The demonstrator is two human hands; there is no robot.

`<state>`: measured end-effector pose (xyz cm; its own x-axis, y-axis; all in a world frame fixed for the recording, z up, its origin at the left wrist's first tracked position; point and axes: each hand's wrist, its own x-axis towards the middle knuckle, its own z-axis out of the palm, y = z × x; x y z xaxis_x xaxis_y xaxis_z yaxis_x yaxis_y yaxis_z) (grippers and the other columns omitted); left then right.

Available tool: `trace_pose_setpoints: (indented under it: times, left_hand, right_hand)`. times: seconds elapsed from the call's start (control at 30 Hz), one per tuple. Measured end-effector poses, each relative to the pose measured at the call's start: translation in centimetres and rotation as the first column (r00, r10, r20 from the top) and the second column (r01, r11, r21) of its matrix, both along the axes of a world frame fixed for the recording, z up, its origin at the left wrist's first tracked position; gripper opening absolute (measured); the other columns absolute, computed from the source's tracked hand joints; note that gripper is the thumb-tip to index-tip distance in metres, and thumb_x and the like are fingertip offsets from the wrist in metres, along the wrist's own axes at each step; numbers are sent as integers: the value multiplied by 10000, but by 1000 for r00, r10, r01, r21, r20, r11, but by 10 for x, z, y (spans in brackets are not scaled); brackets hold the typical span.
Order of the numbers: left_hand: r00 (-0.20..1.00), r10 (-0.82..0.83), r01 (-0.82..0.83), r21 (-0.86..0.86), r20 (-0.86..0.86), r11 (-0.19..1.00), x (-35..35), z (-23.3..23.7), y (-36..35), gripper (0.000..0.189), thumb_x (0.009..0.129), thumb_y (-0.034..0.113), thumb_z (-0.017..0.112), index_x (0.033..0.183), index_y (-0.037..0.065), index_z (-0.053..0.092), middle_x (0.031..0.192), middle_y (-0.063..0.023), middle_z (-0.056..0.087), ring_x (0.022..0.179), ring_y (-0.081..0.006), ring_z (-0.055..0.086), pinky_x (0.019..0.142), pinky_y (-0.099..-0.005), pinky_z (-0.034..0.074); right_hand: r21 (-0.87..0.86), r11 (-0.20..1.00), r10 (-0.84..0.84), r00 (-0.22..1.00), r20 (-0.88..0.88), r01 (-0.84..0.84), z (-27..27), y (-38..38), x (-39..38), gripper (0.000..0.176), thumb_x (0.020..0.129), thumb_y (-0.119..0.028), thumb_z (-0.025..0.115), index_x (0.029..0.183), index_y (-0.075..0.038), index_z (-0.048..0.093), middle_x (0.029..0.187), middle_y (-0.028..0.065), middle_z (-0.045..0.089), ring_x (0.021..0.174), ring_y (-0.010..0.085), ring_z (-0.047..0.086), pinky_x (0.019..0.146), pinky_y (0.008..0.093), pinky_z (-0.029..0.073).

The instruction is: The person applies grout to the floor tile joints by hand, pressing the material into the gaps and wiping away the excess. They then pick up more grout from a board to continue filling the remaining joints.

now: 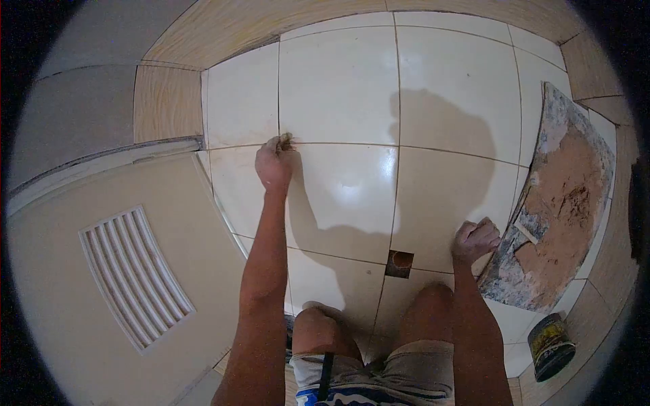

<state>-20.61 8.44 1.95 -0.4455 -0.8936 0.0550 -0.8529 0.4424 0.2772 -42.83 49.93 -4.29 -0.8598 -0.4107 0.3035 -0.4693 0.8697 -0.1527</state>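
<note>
My left hand [273,166] reaches forward to the floor tiles [338,88], its fingers closed on a small brownish, stringy wad [287,141]. The wad is at the crossing of two joint lines, with a faint brown smear on the tile to its left. Curled into a fist, my right hand [476,240] is low at the right, beside the near-left edge of a dirty sheet [497,281]. Whether anything is inside that fist is hidden. On the sheet lies a spread of reddish-brown powder or mortar [569,196], with a small flat pale piece [526,232] at its left side.
A square drain opening [399,264] is set in the floor ahead of my knees. At the lower right stands a dark, yellow-stained bucket [551,346]. A door with a white louvred vent [139,277] is at the left. Wood-look tiled walls [338,15] border the floor.
</note>
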Motion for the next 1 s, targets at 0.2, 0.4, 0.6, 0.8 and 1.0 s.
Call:
trace_pose_setpoints:
  times: [0.2, 0.4, 0.6, 0.8, 1.0]
  left_hand:
    - [992, 57, -58, -5, -114, 998, -18, -3, 31, 225, 801, 81, 582, 996, 92, 695, 968, -144, 683, 851, -357, 645, 780, -388, 521]
    - [692, 285, -56, 345, -663, 937, 43, 12, -12, 203, 879, -2, 552, 1052, -17, 656, 969, -111, 686, 884, -177, 652, 811, -307, 527]
    - [837, 85, 24, 192, -541, 981, 47, 40, -22, 252, 863, -31, 543, 1094, -11, 640, 1017, -134, 681, 924, -225, 659, 830, -323, 520]
    - [925, -88, 132, 96, -371, 987, 38, 22, -58, 288, 831, -14, 535, 1099, 12, 637, 1034, -175, 669, 964, -321, 647, 851, -372, 513]
    - [970, -99, 125, 107, -223, 986, 10, 20, -73, 246, 878, 113, 553, 1087, 20, 642, 981, -172, 674, 911, -309, 654, 818, -377, 509]
  right_hand:
    - [11, 999, -44, 992, 114, 43, 8, -2, 2, 293, 742, -159, 530, 985, 5, 534, 897, 166, 515, 812, 357, 477, 724, 468, 355]
    - [-105, 994, -31, 999, 11, 32, 7, -5, 2, 253, 751, -172, 536, 941, -5, 532, 898, 172, 510, 825, 367, 475, 725, 483, 354]
    - [55, 922, -387, 906, 170, 383, 0, -44, 7, 290, 778, -233, 555, 969, -16, 550, 911, 167, 518, 879, 374, 488, 774, 504, 372]
    - [-75, 952, -264, 922, 284, 296, -11, -207, 62, 330, 823, -317, 541, 1022, -54, 533, 1043, 179, 482, 1030, 375, 438, 828, 528, 356]
    - [-15, 952, -292, 921, 258, 305, -7, -229, 68, 297, 801, -282, 534, 995, -57, 510, 1034, 188, 459, 976, 380, 415, 790, 542, 336]
